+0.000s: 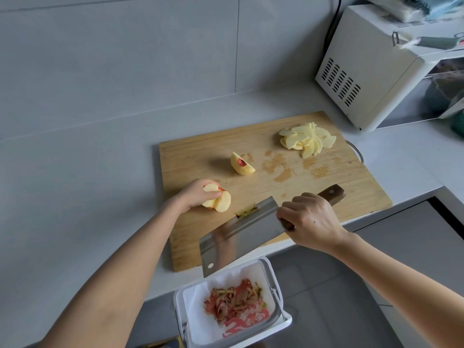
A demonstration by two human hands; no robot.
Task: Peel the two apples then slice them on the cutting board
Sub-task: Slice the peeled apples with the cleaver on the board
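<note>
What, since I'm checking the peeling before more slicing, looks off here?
The apple wedge mid cutting board has a red skin patch, and the pieces gripped by the left hand show a red strip too, so peeling looks incomplete. Scraps lie against the cleaver held by the right hand.

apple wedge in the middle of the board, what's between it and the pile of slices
Head view: only bare cutting board with damp juice marks between the apple wedge and the pile of slices.
</note>
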